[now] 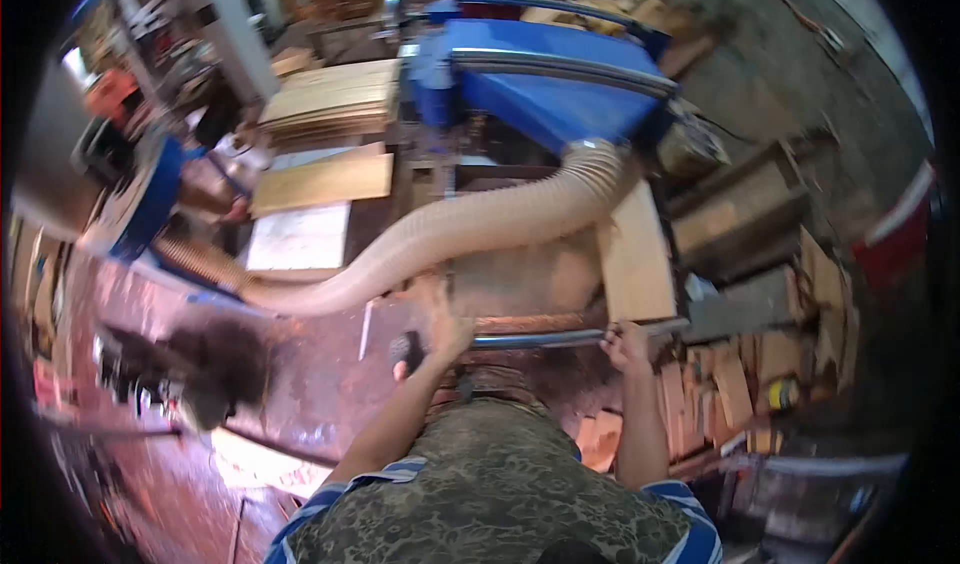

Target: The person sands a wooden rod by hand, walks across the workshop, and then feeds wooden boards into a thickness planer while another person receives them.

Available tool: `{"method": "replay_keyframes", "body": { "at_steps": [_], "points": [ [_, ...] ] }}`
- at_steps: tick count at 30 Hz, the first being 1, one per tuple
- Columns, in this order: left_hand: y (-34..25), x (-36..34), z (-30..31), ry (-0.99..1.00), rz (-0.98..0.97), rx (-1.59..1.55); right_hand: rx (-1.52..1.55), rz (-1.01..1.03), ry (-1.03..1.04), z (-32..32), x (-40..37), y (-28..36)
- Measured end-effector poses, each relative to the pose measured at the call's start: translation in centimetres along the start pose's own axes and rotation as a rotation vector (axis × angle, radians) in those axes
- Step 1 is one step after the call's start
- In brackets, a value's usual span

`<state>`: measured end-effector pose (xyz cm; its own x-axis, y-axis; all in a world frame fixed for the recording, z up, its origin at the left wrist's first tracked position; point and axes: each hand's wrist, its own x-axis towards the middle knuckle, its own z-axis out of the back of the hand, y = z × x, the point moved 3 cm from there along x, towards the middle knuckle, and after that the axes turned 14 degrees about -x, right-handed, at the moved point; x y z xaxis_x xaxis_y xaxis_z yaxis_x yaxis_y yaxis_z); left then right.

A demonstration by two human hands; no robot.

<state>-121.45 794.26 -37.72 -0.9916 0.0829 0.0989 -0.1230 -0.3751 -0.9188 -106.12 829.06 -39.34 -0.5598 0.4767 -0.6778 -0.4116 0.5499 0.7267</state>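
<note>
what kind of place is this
Most likely a woodworking shop: a blue machine with a ribbed dust hose, stacked boards behind it, and wood offcuts piled beside the metal bar that the right hand grips.

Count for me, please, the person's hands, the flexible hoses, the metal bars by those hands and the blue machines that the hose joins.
hands: 2, the left hand and the right hand
flexible hose: 1
metal bar: 1
blue machine: 1
total: 5
</note>
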Motion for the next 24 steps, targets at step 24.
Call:
{"method": "replay_keyframes", "body": {
  "at_steps": [24],
  "points": [
    [-21.5, -2.4, 1.4, 1.022, 0.086, -1.114, -0.921, 1.458, -1.181, 8.6, -33.1, 7.4]
  ]
}}
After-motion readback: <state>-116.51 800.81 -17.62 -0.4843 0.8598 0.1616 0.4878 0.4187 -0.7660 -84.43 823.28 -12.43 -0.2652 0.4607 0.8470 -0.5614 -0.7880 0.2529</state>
